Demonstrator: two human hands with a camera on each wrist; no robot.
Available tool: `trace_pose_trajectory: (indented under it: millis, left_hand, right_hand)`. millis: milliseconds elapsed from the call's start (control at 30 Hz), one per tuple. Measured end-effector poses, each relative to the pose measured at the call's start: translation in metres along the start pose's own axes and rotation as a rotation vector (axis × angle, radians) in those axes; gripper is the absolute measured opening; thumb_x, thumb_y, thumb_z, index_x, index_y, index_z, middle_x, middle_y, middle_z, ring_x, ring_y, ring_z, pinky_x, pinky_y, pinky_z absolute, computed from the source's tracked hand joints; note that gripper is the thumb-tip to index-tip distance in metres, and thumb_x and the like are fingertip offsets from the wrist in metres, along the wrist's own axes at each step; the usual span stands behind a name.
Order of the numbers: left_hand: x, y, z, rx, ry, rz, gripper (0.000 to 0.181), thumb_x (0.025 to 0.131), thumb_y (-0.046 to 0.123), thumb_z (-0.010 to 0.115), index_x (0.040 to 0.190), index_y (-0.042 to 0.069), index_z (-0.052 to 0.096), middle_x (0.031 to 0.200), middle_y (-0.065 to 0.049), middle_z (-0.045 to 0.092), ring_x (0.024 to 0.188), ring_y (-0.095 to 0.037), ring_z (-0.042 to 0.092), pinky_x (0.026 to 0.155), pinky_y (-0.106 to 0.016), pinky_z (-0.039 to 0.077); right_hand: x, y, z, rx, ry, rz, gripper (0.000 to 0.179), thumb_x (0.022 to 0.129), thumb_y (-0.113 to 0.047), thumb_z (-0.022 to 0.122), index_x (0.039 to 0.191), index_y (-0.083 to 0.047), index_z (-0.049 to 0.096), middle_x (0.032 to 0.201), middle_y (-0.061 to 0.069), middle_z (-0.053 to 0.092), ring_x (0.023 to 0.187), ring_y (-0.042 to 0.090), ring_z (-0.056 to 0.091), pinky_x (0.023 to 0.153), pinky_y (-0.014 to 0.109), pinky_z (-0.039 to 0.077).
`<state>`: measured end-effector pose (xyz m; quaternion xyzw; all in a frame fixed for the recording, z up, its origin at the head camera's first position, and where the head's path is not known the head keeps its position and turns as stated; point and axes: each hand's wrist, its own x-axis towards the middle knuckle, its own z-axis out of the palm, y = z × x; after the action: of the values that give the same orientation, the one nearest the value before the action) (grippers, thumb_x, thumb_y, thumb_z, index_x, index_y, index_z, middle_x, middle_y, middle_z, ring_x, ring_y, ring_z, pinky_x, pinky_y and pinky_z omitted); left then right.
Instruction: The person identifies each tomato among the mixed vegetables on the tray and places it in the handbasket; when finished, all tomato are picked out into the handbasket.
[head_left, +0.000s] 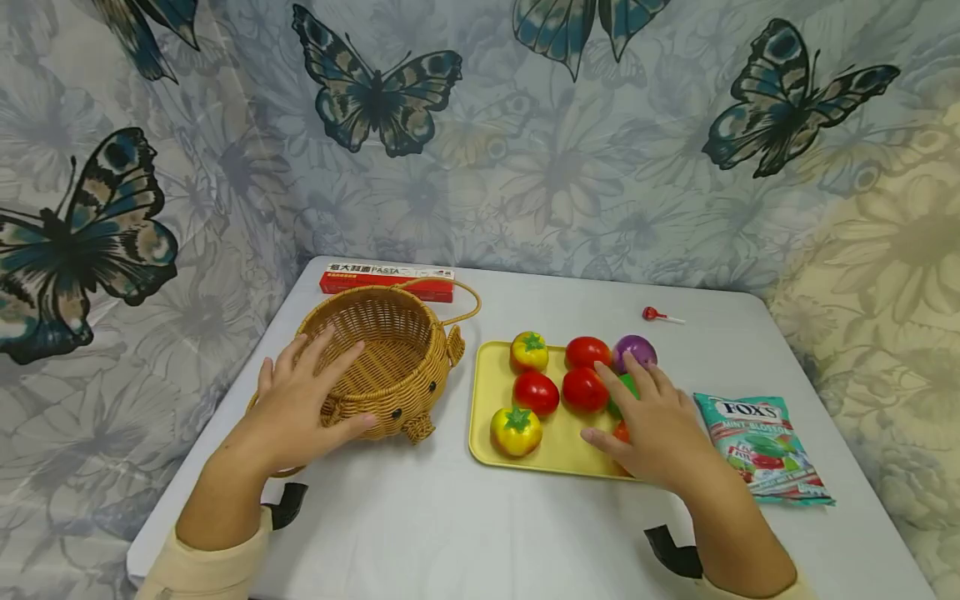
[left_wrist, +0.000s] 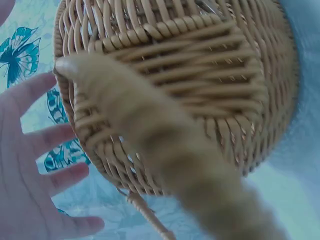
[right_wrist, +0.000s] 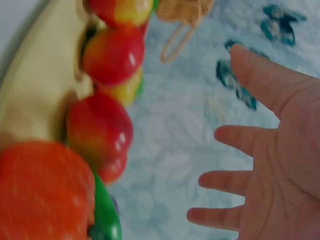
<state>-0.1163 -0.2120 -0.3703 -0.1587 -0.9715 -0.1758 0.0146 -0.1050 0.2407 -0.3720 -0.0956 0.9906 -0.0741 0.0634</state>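
My left hand (head_left: 300,408) hovers over the near left side of a brown wicker basket (head_left: 362,312), its fingers spread. In the left wrist view, the thick wrapped handle (left_wrist: 165,135) crosses before the basket, and the spread fingers lie beside the rim. My right hand (head_left: 660,429), fingers apart and grasping nothing, is over the right end of a yellow tray (head_left: 558,454). Under it, partly hidden, are an orange-red toy vegetable (right_wrist: 42,192) and a green one (right_wrist: 106,212). Toy fruits fill the rest: several red (head_left: 536,393), two yellow (head_left: 516,432), one purple (head_left: 634,350).
A red pasta box (head_left: 386,282) lies behind the basket. At the back right is a red lollipop (head_left: 651,313) with a white stick. A teal Fox's candy bag (head_left: 768,454) lies right of the tray, beside my right forearm. Everything is on a white table (head_left: 450,533).
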Motion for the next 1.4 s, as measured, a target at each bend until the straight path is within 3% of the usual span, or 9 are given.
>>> trace_pose_trajectory:
  millis: [267, 500, 600, 800, 1000, 1167, 1400]
  left_hand:
    - [-0.004, -0.007, -0.002, 0.003, 0.023, 0.078, 0.072, 0.097, 0.056, 0.063, 0.159, 0.031, 0.037, 0.168, -0.013, 0.020, 0.150, -0.050, 0.017, 0.114, -0.074, 0.010]
    - [-0.007, -0.012, -0.002, 0.019, 0.048, 0.123, 0.052, 0.101, 0.043, 0.064, 0.149, 0.028, 0.054, 0.160, -0.014, 0.037, 0.146, -0.046, 0.028, 0.114, -0.072, 0.018]
    - [-0.007, -0.015, 0.001, 0.041, 0.086, 0.169, 0.044, 0.099, 0.035, 0.069, 0.142, 0.030, 0.062, 0.152, -0.012, 0.049, 0.140, -0.042, 0.039, 0.113, -0.070, 0.024]
    - [-0.010, -0.021, 0.011, 0.070, 0.206, 0.324, 0.042, 0.088, 0.020, 0.081, 0.129, 0.028, 0.073, 0.124, -0.006, 0.069, 0.115, -0.031, 0.062, 0.103, -0.062, 0.043]
    - [-0.012, -0.023, 0.013, 0.072, 0.269, 0.409, 0.044, 0.082, 0.015, 0.084, 0.124, 0.025, 0.076, 0.112, 0.000, 0.071, 0.103, -0.023, 0.063, 0.095, -0.053, 0.047]
    - [-0.012, -0.028, 0.014, 0.055, 0.335, 0.487, 0.049, 0.075, 0.011, 0.087, 0.121, 0.024, 0.078, 0.106, 0.004, 0.071, 0.096, -0.018, 0.061, 0.086, -0.045, 0.048]
    - [-0.009, -0.029, 0.018, 0.028, 0.368, 0.501, 0.051, 0.071, 0.009, 0.088, 0.119, 0.022, 0.079, 0.104, 0.005, 0.070, 0.094, -0.016, 0.061, 0.083, -0.039, 0.046]
  right_hand:
    - [0.013, -0.034, 0.018, -0.014, -0.051, -0.138, 0.089, 0.085, -0.061, 0.075, 0.159, -0.027, 0.038, 0.165, 0.016, 0.030, 0.147, 0.049, 0.031, 0.107, 0.073, 0.037]
    - [0.026, -0.062, 0.027, -0.001, -0.090, -0.190, 0.083, 0.082, -0.055, 0.081, 0.154, -0.031, 0.047, 0.152, 0.007, 0.047, 0.139, 0.034, 0.045, 0.103, 0.060, 0.050]
    - [0.034, -0.071, 0.032, -0.003, -0.113, -0.210, 0.080, 0.081, -0.051, 0.083, 0.151, -0.031, 0.051, 0.148, 0.004, 0.051, 0.134, 0.031, 0.050, 0.098, 0.054, 0.054]
    - [0.042, -0.080, 0.041, -0.027, -0.147, -0.273, 0.074, 0.083, -0.045, 0.084, 0.149, -0.027, 0.055, 0.141, 0.006, 0.054, 0.130, 0.027, 0.053, 0.101, 0.049, 0.054]
    - [0.044, -0.086, 0.043, -0.026, -0.157, -0.308, 0.069, 0.084, -0.039, 0.084, 0.146, -0.025, 0.057, 0.134, 0.006, 0.058, 0.118, 0.025, 0.057, 0.096, 0.047, 0.056]
    - [0.046, -0.088, 0.047, -0.030, -0.169, -0.322, 0.065, 0.085, -0.035, 0.085, 0.143, -0.023, 0.060, 0.134, 0.008, 0.060, 0.118, 0.027, 0.058, 0.096, 0.047, 0.056]
    - [0.050, -0.090, 0.050, -0.021, -0.153, -0.317, 0.058, 0.083, -0.027, 0.087, 0.137, -0.019, 0.065, 0.125, 0.008, 0.063, 0.110, 0.024, 0.059, 0.094, 0.042, 0.057]
